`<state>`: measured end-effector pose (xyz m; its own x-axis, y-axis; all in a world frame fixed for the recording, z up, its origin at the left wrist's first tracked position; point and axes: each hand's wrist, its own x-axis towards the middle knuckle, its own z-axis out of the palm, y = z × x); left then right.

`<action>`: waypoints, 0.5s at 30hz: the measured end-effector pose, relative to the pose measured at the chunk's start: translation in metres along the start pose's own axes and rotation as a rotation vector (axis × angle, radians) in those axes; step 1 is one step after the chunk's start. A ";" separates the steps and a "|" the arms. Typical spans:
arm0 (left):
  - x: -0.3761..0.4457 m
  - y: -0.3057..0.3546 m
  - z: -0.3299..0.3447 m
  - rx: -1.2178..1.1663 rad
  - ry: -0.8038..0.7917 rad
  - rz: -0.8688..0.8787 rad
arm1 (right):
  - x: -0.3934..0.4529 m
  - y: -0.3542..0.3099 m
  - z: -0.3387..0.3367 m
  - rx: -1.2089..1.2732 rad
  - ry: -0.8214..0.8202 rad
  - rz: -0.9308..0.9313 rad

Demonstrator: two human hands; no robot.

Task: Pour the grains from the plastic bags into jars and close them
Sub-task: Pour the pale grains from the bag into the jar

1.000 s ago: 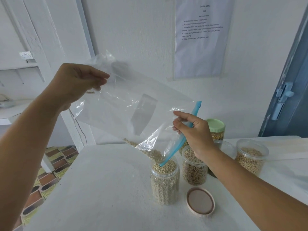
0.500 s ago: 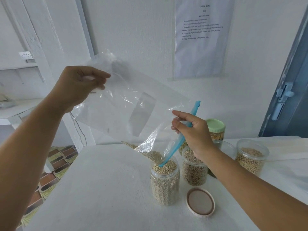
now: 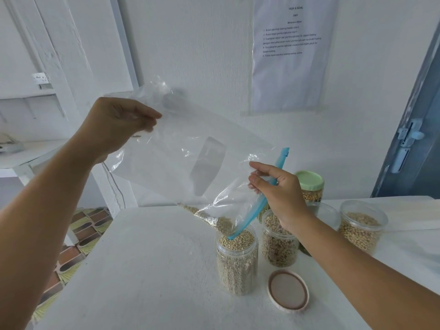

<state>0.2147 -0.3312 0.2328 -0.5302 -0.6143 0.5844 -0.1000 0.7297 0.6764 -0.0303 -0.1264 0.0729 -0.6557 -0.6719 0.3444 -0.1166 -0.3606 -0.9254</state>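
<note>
White tabletop [image 3: 147, 270]: our left hand [image 3: 114, 125] and right hand [image 3: 278, 191] pinch a clear blue-zippered plastic bag [image 3: 190, 158], tipping pale grains [image 3: 221, 222] into an open, nearly full clear plastic jar [image 3: 237, 260].

The left hand [image 3: 116, 125] is raised high on an outstretched arm, its fingertips pinched together on a clear plastic bag's [image 3: 181, 158] upper corner, while the right hand [image 3: 278, 194] is held lower, fingers curled on the bag's blue zip edge.

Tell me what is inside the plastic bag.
A small heap of grains at the plastic bag's low corner, above the open jar. The rest looks empty; nothing hidden.
</note>
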 end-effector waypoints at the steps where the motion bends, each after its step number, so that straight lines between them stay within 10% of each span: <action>1: 0.000 0.000 0.000 -0.002 -0.006 0.002 | 0.000 0.001 0.000 0.000 0.001 0.000; 15: 0.013 0.015 -0.013 -0.103 -0.047 0.017 | 0.003 0.001 -0.001 -0.025 -0.014 -0.030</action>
<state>0.2172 -0.3329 0.2565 -0.5701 -0.5856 0.5762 -0.0050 0.7038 0.7104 -0.0327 -0.1283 0.0727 -0.6413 -0.6702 0.3737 -0.1542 -0.3645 -0.9184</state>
